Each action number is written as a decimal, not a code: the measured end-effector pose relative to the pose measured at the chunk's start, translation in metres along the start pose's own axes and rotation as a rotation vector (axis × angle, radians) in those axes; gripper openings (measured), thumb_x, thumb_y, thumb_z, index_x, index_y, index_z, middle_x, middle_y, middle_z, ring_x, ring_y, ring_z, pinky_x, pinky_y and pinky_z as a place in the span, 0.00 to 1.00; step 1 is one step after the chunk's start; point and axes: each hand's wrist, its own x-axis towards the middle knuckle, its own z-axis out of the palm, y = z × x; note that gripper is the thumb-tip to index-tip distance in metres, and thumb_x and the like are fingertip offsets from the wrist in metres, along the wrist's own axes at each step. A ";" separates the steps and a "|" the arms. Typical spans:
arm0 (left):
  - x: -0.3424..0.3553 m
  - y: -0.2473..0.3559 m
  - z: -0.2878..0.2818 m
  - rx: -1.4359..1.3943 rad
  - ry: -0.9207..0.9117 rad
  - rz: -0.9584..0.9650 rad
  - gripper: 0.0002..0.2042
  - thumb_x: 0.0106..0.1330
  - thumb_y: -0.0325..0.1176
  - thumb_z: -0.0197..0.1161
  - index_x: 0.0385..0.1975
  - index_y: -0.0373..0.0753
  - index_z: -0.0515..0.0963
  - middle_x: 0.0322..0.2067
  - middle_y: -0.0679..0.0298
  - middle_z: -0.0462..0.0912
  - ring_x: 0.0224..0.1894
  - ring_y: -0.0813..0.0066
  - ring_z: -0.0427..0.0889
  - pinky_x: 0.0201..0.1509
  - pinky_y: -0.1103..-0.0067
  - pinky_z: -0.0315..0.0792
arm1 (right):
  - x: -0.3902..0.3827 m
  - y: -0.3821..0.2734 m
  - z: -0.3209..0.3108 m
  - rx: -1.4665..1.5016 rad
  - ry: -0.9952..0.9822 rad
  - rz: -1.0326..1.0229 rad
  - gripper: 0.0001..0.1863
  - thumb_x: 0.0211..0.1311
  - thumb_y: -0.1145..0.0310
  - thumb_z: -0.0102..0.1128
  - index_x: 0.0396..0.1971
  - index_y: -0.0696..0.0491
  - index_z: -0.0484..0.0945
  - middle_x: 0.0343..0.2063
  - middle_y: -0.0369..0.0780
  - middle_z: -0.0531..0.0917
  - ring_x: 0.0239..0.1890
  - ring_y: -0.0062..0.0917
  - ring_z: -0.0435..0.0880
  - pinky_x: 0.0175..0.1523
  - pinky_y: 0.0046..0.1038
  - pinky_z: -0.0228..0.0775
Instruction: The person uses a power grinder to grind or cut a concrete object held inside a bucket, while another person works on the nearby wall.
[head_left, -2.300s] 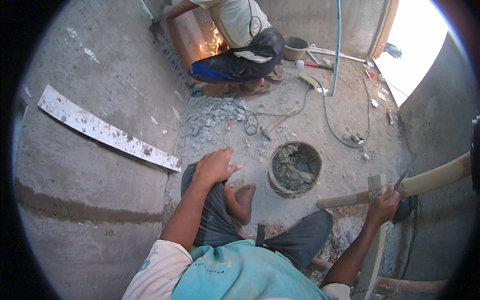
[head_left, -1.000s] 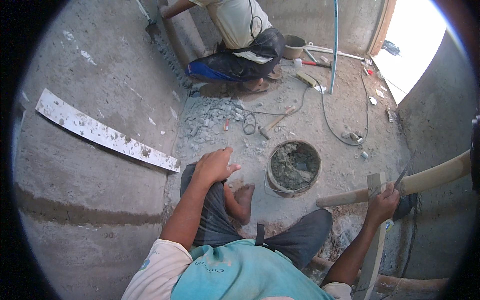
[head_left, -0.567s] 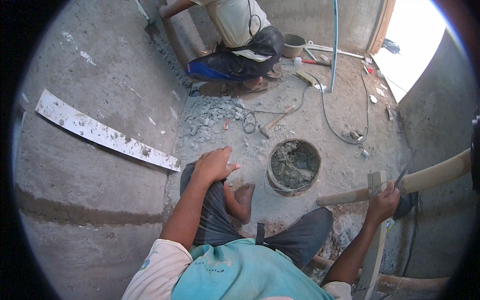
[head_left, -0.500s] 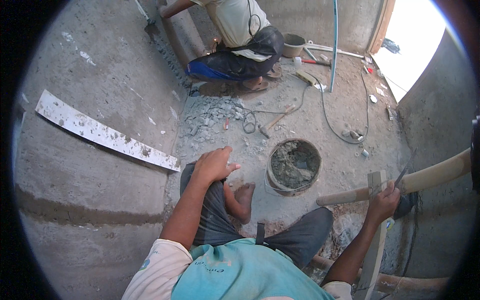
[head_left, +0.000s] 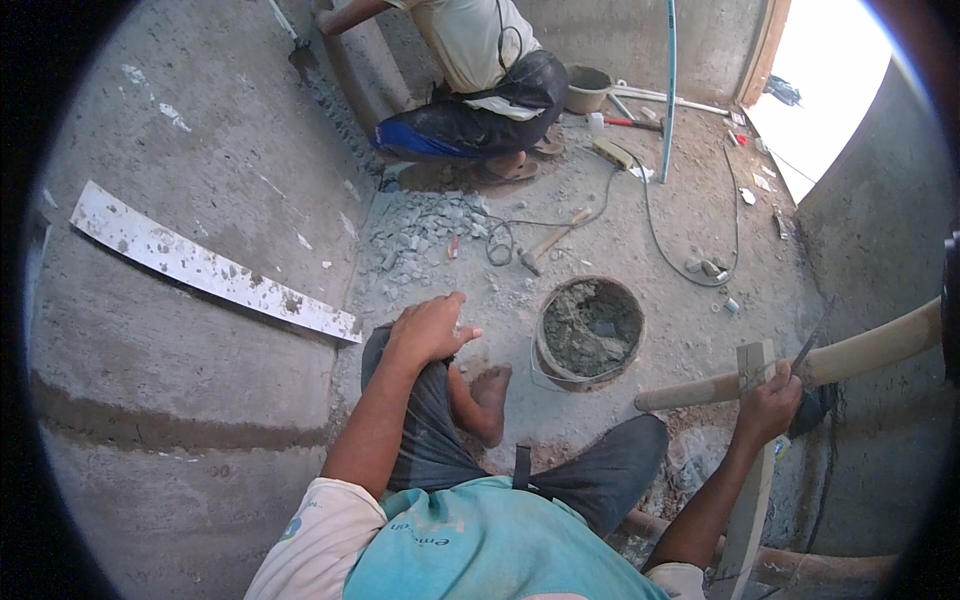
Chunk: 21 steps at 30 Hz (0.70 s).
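Note:
My left hand point(head_left: 428, 328) rests on my left knee, its fingers stretched out and the thumb apart, with nothing in it. At the right, my right hand point(head_left: 768, 405) is closed round a thin-bladed tool point(head_left: 815, 338), which looks like a trowel seen edge-on; its handle is hidden in my fist. The same hand rests against an upright wooden board point(head_left: 752, 366). Between my knees and the rubble stands a bucket point(head_left: 543, 362) of wet grey mortar point(head_left: 585, 330), nearer to my right knee.
A co-worker point(head_left: 480, 80) squats ahead by the left wall. Broken rubble point(head_left: 425, 230), a hammer point(head_left: 550, 243) and a cable point(head_left: 650, 240) lie on the floor. A white strip point(head_left: 210, 262) leans along the left wall. A round pole point(head_left: 870, 345) slants at the right.
The small orange glow beside the co-worker has gone out of sight. My hands and the bucket stay where they were.

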 end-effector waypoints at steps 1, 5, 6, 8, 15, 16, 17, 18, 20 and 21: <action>0.000 0.000 -0.001 -0.002 -0.002 0.000 0.32 0.58 0.52 0.64 0.56 0.36 0.69 0.48 0.45 0.78 0.52 0.49 0.77 0.55 0.63 0.70 | 0.000 0.000 0.000 0.002 0.000 -0.002 0.15 0.70 0.59 0.47 0.33 0.57 0.75 0.32 0.49 0.78 0.36 0.48 0.78 0.39 0.45 0.66; -0.002 0.002 -0.002 0.001 0.002 0.006 0.31 0.58 0.52 0.64 0.56 0.37 0.69 0.48 0.46 0.78 0.52 0.49 0.77 0.55 0.63 0.70 | 0.001 0.004 0.000 -0.004 -0.003 0.003 0.15 0.70 0.59 0.46 0.35 0.56 0.75 0.33 0.49 0.78 0.37 0.48 0.77 0.40 0.45 0.66; -0.001 0.002 -0.001 0.005 0.002 0.008 0.31 0.58 0.52 0.64 0.56 0.37 0.69 0.48 0.46 0.78 0.52 0.49 0.77 0.55 0.63 0.70 | 0.002 0.005 0.000 -0.005 -0.011 0.006 0.15 0.70 0.59 0.46 0.35 0.56 0.75 0.33 0.49 0.78 0.37 0.48 0.78 0.40 0.45 0.66; -0.001 0.001 0.000 0.012 0.001 0.008 0.31 0.58 0.52 0.64 0.56 0.37 0.69 0.48 0.46 0.78 0.52 0.50 0.77 0.55 0.63 0.70 | 0.002 0.006 0.001 -0.010 -0.030 0.010 0.15 0.70 0.59 0.45 0.36 0.56 0.75 0.34 0.49 0.78 0.38 0.48 0.78 0.40 0.45 0.67; 0.002 -0.008 0.001 0.020 0.005 0.005 0.31 0.58 0.52 0.64 0.56 0.38 0.69 0.48 0.47 0.78 0.51 0.50 0.77 0.54 0.62 0.70 | 0.000 0.000 0.002 -0.005 -0.037 0.002 0.16 0.70 0.59 0.45 0.36 0.56 0.76 0.34 0.50 0.78 0.39 0.48 0.78 0.41 0.45 0.67; 0.001 -0.008 0.000 0.019 0.004 0.003 0.31 0.58 0.52 0.64 0.56 0.38 0.69 0.48 0.47 0.78 0.51 0.50 0.77 0.54 0.62 0.70 | -0.001 -0.001 0.002 0.000 -0.033 0.000 0.16 0.70 0.59 0.45 0.36 0.56 0.76 0.34 0.50 0.79 0.39 0.48 0.78 0.41 0.45 0.67; 0.001 -0.008 -0.001 0.018 0.003 0.002 0.31 0.58 0.53 0.64 0.57 0.38 0.69 0.48 0.47 0.78 0.51 0.50 0.77 0.54 0.62 0.70 | -0.002 -0.002 0.003 0.006 -0.028 0.000 0.16 0.70 0.59 0.45 0.36 0.56 0.77 0.34 0.50 0.79 0.39 0.49 0.78 0.41 0.45 0.67; 0.002 -0.008 -0.003 0.021 -0.001 -0.003 0.32 0.58 0.53 0.64 0.57 0.38 0.69 0.48 0.47 0.78 0.52 0.50 0.77 0.54 0.63 0.70 | -0.002 -0.002 0.003 0.016 -0.015 -0.016 0.16 0.70 0.60 0.45 0.36 0.56 0.77 0.34 0.50 0.79 0.39 0.48 0.78 0.41 0.44 0.67; 0.005 0.000 -0.003 0.027 -0.015 0.000 0.32 0.57 0.53 0.64 0.57 0.38 0.69 0.49 0.47 0.78 0.52 0.51 0.77 0.55 0.63 0.71 | 0.001 0.009 0.002 0.025 0.015 -0.045 0.16 0.70 0.61 0.45 0.36 0.56 0.78 0.33 0.49 0.79 0.39 0.48 0.78 0.41 0.44 0.67; 0.006 0.001 -0.004 0.021 -0.009 -0.002 0.32 0.58 0.53 0.64 0.57 0.37 0.69 0.49 0.47 0.78 0.53 0.52 0.77 0.55 0.64 0.71 | 0.002 0.015 0.007 0.007 0.021 -0.095 0.15 0.70 0.62 0.45 0.36 0.56 0.79 0.33 0.49 0.79 0.38 0.47 0.78 0.41 0.44 0.67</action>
